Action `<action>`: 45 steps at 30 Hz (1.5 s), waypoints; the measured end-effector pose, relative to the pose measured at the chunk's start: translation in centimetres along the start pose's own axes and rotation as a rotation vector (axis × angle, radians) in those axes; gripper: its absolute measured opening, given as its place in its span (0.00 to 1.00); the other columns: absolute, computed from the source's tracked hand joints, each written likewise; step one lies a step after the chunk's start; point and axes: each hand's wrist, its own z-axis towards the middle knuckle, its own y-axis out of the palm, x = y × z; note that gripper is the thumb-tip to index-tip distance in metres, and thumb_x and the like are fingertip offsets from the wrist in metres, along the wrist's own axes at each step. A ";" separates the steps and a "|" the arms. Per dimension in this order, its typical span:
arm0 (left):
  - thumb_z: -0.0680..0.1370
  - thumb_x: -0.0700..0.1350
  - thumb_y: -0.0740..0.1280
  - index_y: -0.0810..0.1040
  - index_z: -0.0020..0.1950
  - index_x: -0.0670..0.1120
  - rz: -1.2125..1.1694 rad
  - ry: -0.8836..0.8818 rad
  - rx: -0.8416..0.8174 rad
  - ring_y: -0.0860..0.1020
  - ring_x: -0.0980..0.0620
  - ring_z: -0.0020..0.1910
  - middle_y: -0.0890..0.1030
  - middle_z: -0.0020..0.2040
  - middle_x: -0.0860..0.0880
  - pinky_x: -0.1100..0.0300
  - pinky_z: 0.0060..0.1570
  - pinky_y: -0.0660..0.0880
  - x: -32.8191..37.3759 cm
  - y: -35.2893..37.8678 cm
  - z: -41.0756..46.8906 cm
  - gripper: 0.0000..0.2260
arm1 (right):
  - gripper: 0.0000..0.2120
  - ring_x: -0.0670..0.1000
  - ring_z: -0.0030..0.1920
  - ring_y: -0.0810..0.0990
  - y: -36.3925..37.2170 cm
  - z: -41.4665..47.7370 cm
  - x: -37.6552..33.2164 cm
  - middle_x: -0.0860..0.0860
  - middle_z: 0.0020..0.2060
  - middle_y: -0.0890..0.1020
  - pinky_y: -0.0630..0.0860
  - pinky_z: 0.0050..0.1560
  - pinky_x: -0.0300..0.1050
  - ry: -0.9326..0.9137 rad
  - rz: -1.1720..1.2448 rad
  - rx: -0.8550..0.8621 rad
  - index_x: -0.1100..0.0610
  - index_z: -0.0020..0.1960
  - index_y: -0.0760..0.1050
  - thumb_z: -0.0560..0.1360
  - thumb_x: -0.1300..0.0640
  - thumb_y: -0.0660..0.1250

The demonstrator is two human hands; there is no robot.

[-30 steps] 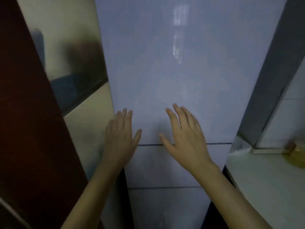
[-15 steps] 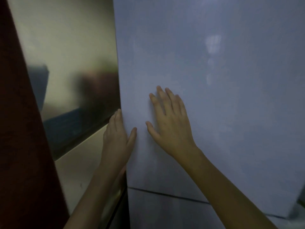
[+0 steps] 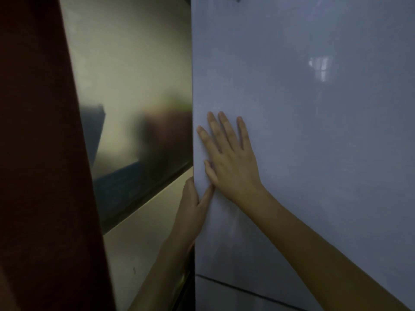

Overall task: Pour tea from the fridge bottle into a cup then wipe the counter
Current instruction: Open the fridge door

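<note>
While the fridge door (image 3: pixel 314 153) looks closed, bottle unseen — judged behind it | left hand (image 3: pixel 193 205) grips door edge, right hand (image 3: pixel 231 162) flat, fingers straight, just beside | door stiff, glossy — pull at edge.

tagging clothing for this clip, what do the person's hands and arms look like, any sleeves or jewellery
Left hand and right hand are bare: no gloves, rings or watch visible. Left forearm and right forearm are uncovered, no sleeve in view.

One left hand (image 3: pixel 192 213), one right hand (image 3: pixel 231 163), one fridge door (image 3: pixel 314 164), one metal panel (image 3: pixel 134 81)
</note>
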 end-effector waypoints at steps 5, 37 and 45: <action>0.79 0.55 0.65 0.69 0.64 0.49 0.007 -0.069 0.012 0.75 0.60 0.48 0.76 0.58 0.49 0.69 0.41 0.71 -0.2 0.1 0.2 0.17 | 0.34 0.61 0.77 0.44 0.0 0.1 -0.7 0.60 0.78 0.48 0.46 0.73 0.66 0.021 -0.022 -0.009 0.54 0.78 0.50 0.77 0.49 0.59; 0.76 0.57 0.69 0.73 0.47 0.52 0.043 0.147 -0.116 0.79 0.54 0.40 0.80 0.43 0.50 0.51 0.39 0.77 5.3 -10.1 -14.3 0.10 | 0.35 0.61 0.77 0.45 -16.5 -7.0 -7.5 0.60 0.77 0.48 0.51 0.72 0.66 0.145 -0.002 -0.016 0.50 0.79 0.48 0.78 0.38 0.54; 0.72 0.54 0.75 0.79 0.46 0.51 -0.023 0.218 -0.275 0.80 0.52 0.36 0.80 0.37 0.49 0.54 0.38 0.77 7.9 -13.5 -19.1 0.10 | 0.34 0.60 0.77 0.51 -22.4 -9.1 -8.6 0.61 0.76 0.55 0.56 0.73 0.61 0.159 0.069 0.127 0.54 0.77 0.57 0.74 0.47 0.62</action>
